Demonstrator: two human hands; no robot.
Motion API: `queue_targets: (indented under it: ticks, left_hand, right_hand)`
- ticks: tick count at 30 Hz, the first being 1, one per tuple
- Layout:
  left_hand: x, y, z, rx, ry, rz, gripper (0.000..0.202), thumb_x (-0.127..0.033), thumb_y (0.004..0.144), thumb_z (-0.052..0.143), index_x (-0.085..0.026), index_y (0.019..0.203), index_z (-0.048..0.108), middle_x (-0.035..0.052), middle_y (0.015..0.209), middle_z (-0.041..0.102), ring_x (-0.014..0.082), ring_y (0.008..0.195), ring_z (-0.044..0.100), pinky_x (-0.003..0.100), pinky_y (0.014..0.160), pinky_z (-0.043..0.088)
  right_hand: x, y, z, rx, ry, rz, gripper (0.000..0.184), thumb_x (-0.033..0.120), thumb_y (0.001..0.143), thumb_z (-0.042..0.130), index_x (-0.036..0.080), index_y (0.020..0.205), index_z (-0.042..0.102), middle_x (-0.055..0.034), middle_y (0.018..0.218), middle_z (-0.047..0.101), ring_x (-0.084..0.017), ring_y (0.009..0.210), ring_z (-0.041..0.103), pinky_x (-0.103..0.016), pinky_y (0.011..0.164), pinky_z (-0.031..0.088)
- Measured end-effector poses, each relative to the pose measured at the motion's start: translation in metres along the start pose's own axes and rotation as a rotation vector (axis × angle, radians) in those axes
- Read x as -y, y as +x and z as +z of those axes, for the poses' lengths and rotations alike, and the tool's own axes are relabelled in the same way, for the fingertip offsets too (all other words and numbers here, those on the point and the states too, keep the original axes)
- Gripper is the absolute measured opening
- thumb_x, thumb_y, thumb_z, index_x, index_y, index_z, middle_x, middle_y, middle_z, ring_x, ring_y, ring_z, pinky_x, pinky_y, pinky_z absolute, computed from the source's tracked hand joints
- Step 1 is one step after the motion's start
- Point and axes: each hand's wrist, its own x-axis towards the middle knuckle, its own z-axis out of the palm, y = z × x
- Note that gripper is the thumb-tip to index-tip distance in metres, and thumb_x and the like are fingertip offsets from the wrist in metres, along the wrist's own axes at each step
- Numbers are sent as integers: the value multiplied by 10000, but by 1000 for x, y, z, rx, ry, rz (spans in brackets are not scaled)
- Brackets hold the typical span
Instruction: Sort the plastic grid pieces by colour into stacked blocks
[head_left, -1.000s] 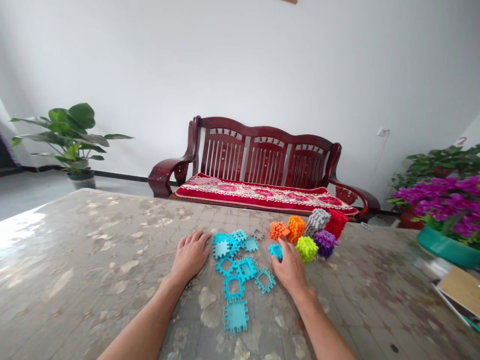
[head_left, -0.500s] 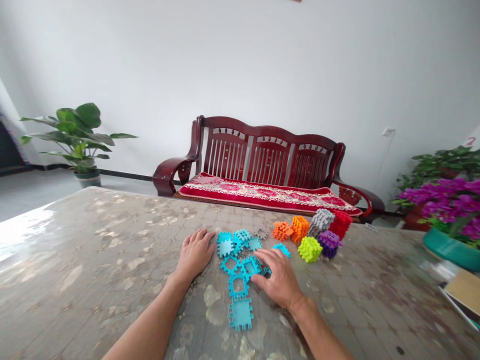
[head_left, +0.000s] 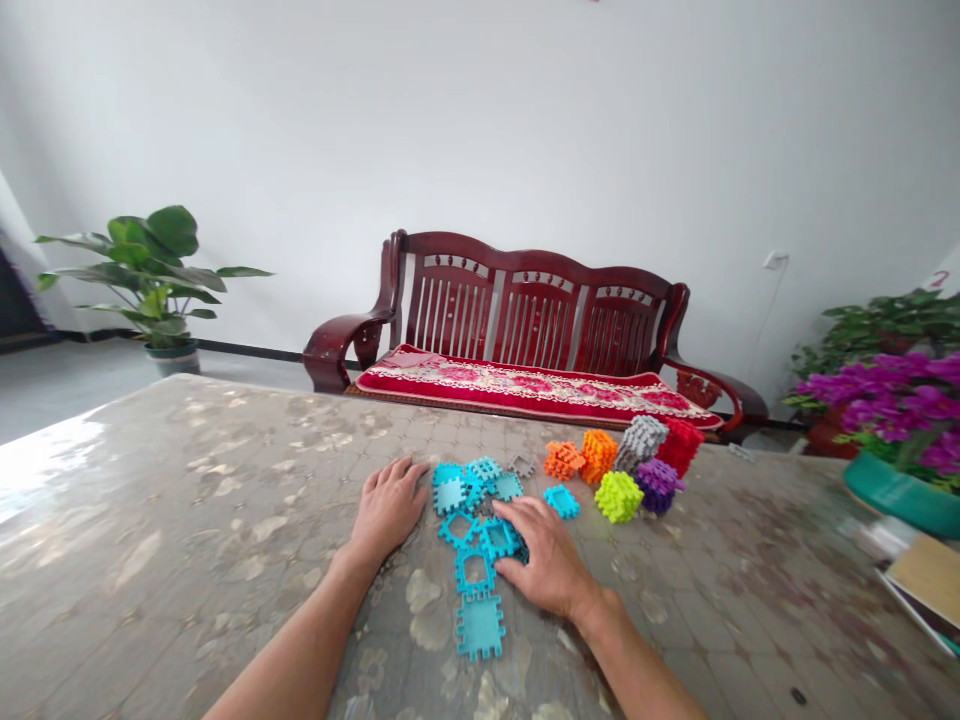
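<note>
Several flat blue interlocking tiles lie spread on the patterned table in front of me. My left hand rests flat on the table with fingers stretched out, just left of the tiles, holding nothing. My right hand lies over the right side of the tile group, fingers curled down onto a blue tile. One blue tile sits apart to the right. Beyond it stand assembled cubes: orange, grey, red, purple and lime green.
A green pot of purple flowers and some books sit at the table's right edge. Behind the table stands a dark wooden bench with a red cushion, and a potted plant is on the floor at the left.
My right hand left the small blue tile near the cubes and moved left and toward me onto the tile group. The left hand stayed put.
</note>
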Motion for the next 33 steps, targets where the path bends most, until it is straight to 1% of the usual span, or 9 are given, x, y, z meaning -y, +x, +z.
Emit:
queue_targets:
  ticks: [4,11,17,20,22,24,27,29,33]
  left_hand:
    - [-1,-1,-2,-4,2,-5,420,-348,930,430,-282,1311,593,89,1431,542,271,1326,468,443,1093,317]
    - [-2,-1,-3,-3,9,-9,418,-331,925,432,-295,1310,590,76,1431,546,256,1325,468,431,1095,319]
    - [-2,-1,-2,-3,12,-2,415,-334,929,424,-287,1302,599,80,1429,544,266,1322,470,445,1090,325]
    - [-1,-1,-2,2,17,-4,420,-345,935,414,-292,1312,592,79,1434,540,263,1320,472,442,1090,324]
    - [-1,0,-2,5,16,-2,422,-346,932,417,-292,1312,592,82,1432,541,266,1319,473,445,1089,323]
    - [0,0,-1,6,14,0,423,-348,928,422,-294,1311,592,82,1429,544,264,1317,473,443,1088,321]
    - [1,0,-1,7,22,-4,421,-353,925,427,-302,1309,592,75,1429,545,256,1318,472,433,1091,317]
    - [1,0,-1,8,27,-6,419,-357,925,429,-303,1306,594,75,1428,547,256,1318,472,433,1092,316]
    - [0,0,-2,14,28,-4,421,-360,931,425,-296,1314,589,77,1434,542,258,1321,472,434,1093,317]
  right_hand:
    - [3,2,-2,-17,28,27,714,249,690,709,261,1378,518,-60,1195,643,-258,1138,518,-425,1025,397]
    - [-2,-1,-1,8,41,10,694,290,707,710,255,1376,529,-89,1320,593,-275,1249,473,-447,1072,362]
    - [2,0,0,-24,47,-9,636,264,713,717,256,1330,566,-65,1248,642,-244,1181,528,-411,1040,401]
    - [2,1,1,-84,39,-3,627,287,720,725,257,1325,563,-62,1212,660,-244,1139,554,-401,1010,420]
    - [-4,2,1,-198,10,54,593,304,749,705,245,1320,557,-70,1213,660,-247,1128,564,-404,1012,414]
    - [-15,1,-2,-349,-40,155,542,346,785,674,213,1298,560,-91,1205,658,-256,1115,572,-407,999,418]
    - [-34,-1,-8,-509,-137,317,537,439,812,634,176,1274,558,-117,1136,670,-279,1051,591,-409,922,445]
    - [-44,-3,-12,-534,-200,397,563,479,811,623,170,1275,550,-120,1083,681,-290,1001,602,-404,868,450]
    - [-49,-3,-18,-476,-300,508,577,489,814,620,168,1286,537,-114,1053,685,-289,987,606,-374,825,435]
